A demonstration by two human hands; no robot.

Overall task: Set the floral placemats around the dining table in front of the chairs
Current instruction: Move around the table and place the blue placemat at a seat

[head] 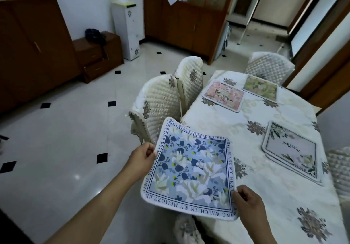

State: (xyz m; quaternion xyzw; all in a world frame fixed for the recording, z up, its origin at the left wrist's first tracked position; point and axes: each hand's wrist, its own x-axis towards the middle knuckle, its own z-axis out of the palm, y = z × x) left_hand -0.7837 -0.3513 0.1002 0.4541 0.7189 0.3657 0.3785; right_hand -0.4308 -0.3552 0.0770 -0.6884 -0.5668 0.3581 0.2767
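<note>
Off the table's left edge, over the tiled floor (62, 130), our left hand (141, 157) pinches the left side of a blue placemat (191, 169), its fingers (149, 149) closed on the white border. We hold this blue placemat in the air, tilted and a little curved, so that it spans from the floor side across the near left edge of the table (265, 187); lettering runs around its border and white flowers fill its middle. Our right hand (248, 199) grips the placemat's near right corner, fingers closed on the edge, above the tablecloth.

Beyond the blue placemat, two quilted chairs (161, 99) stand side by side against the table's left edge. Farther along that edge, near the far left corner, a pink placemat (223, 95) lies flat on the cloth in front of the farther of these chairs. Just to its right, at the far edge, a green placemat (260, 88) lies flat in front of a third chair (269, 67); the two mats sit close together, and we cannot tell whether their corners touch. Along the right edge, a white placemat (291, 150) with green leaves and a script word lies flat, well apart from the other two, and beside it the quilted back of a fourth chair (339, 168) shows at the right side of the view.
</note>
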